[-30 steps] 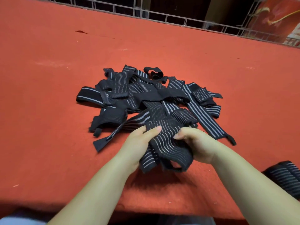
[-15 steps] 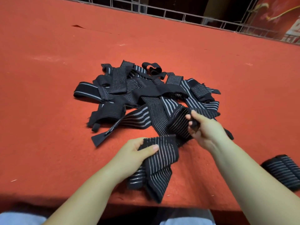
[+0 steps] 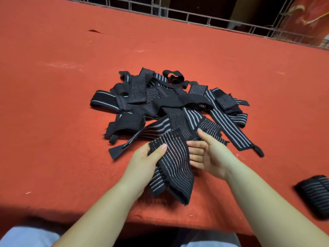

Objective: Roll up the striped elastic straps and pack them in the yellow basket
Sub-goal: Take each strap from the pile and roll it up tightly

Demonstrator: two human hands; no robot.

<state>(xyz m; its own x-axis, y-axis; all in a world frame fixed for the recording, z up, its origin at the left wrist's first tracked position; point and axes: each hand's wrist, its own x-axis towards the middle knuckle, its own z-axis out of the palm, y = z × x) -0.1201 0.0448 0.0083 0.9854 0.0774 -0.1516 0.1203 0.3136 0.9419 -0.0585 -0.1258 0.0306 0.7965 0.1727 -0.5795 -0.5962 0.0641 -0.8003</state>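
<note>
Our right hand (image 3: pixel 211 157) has released the pile (image 3: pixel 167 104) and returned open beside the folded striped strap (image 3: pixel 173 163) our left hand (image 3: pixel 144 163) pinches, so rolling can start.

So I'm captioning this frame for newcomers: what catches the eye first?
The pile of black striped straps, mid-table on the red cloth. In front of it, the left hand grips one strap, the right hand open beside it. A rolled strap lies at the right edge.
</note>
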